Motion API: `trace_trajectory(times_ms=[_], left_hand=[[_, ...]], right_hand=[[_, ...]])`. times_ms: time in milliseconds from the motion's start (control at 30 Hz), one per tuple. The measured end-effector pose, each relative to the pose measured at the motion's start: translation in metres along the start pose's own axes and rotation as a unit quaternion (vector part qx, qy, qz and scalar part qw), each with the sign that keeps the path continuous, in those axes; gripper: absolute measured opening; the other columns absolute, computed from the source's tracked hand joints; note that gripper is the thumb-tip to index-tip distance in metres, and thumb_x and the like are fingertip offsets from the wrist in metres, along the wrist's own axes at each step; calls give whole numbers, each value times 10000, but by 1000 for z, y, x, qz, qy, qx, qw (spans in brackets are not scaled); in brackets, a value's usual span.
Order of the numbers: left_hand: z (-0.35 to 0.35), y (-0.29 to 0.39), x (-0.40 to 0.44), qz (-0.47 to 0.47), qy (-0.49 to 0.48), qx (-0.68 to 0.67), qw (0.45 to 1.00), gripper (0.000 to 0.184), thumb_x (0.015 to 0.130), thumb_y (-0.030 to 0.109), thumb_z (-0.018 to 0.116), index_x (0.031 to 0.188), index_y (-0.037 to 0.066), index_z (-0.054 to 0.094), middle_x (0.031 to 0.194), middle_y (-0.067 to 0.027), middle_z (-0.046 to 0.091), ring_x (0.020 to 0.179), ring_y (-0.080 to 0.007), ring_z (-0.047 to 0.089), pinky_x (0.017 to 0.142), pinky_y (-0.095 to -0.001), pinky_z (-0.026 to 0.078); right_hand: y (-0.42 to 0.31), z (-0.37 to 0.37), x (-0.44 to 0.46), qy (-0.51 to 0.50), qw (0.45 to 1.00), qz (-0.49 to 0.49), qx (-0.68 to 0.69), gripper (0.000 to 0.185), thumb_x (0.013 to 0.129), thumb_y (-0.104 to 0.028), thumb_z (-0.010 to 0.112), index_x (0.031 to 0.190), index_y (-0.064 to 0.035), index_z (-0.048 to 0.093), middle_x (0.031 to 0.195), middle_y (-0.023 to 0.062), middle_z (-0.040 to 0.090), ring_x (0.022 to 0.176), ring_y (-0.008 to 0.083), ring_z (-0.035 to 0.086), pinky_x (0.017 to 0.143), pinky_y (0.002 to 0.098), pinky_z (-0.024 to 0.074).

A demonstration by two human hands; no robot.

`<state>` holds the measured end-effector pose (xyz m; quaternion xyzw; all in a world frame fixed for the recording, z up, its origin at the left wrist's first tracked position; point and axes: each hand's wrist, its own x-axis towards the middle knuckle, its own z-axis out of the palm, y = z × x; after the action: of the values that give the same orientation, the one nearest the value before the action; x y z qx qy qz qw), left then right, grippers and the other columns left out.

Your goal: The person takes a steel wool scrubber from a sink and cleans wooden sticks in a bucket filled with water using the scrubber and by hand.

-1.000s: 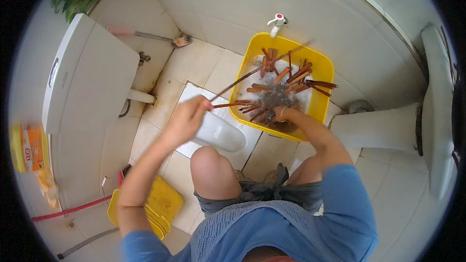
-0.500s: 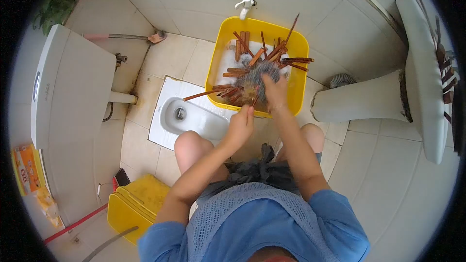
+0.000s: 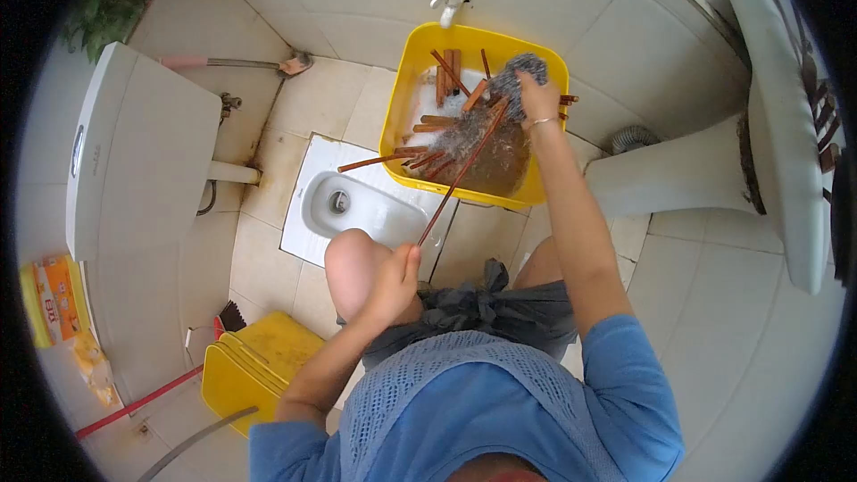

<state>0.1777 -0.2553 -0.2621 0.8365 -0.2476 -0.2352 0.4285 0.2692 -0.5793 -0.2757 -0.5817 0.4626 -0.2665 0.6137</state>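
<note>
My left hand (image 3: 393, 281), near my left knee, is closed round the lower end of a long thin brown wooden stick (image 3: 460, 174). The stick slants up over the near rim of a yellow tub (image 3: 391, 116). Over the tub's right side, my right hand (image 3: 538, 100) grips a grey mottled cloth (image 3: 518, 74), whose exact kind I cannot make out. The stick's far end comes close to the cloth; whether they touch is unclear. Foamy brownish water (image 3: 486, 165) fills the tub, and several reddish-brown wooden slats (image 3: 435, 125) lie in it, some leaning on the rim.
A white tap (image 3: 450, 4) juts from the wall behind the tub. The squat toilet (image 3: 375, 214) lies to the near left. A washbasin on a pedestal (image 3: 669, 170) stands at right, with wooden pieces on it. A yellow bin (image 3: 259, 357) sits at lower left.
My left hand has drawn back toward my knee with the stick, which now shows at greater length. My right hand and the cloth have moved up and right, away from the tub's middle.
</note>
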Motion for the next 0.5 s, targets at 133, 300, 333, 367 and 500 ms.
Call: trace_trajectory(times_ms=[133, 300, 333, 367, 500], left_hand=[[-26, -9, -30, -92, 32, 0, 995, 247, 917, 194, 396, 852, -17, 507, 629, -157, 495, 606, -229, 509, 584, -330, 407], [-24, -5, -12, -41, 86, -22, 995, 233, 910, 204, 411, 849, -1, 503, 673, -206, 537, 600, -341, 533, 550, -382, 415], [-22, 1, -9, -74, 65, -28, 995, 226, 909, 203, 415, 857, 1, 502, 690, -208, 547, 623, -344, 547, 559, -383, 423], [-19, 2, -5, -73, 67, -29, 995, 226, 909, 203, 415, 857, 1, 502, 690, -208, 547, 623, -344, 547, 559, -383, 423], [0, -5, 20, -92, 73, -55, 992, 229, 910, 210, 397, 878, 8, 500, 733, -220, 570, 698, -373, 569, 578, -412, 429]], right_hand=[[36, -19, 41, -97, 958, -128, -236, 350, 713, -195, 615, 998, 3, 571, 895, 164, 624, 802, 291, 601, 722, 362, 462], [166, -13, 14, -462, 479, -230, -710, 558, 680, -377, 611, 1096, -11, 543, 1047, 208, 569, 916, 339, 569, 784, 390, 468], [212, -9, 24, -479, 361, -285, -748, 583, 701, -377, 601, 1139, -2, 516, 1101, 206, 550, 941, 331, 564, 803, 385, 465], [242, -1, 34, -478, 360, -286, -748, 583, 701, -377, 601, 1139, -2, 516, 1101, 206, 550, 941, 331, 564, 803, 385, 465], [212, 18, 28, -556, 467, -130, -675, 643, 739, -339, 616, 1235, 14, 410, 1146, 193, 528, 979, 316, 552, 816, 384, 466]])
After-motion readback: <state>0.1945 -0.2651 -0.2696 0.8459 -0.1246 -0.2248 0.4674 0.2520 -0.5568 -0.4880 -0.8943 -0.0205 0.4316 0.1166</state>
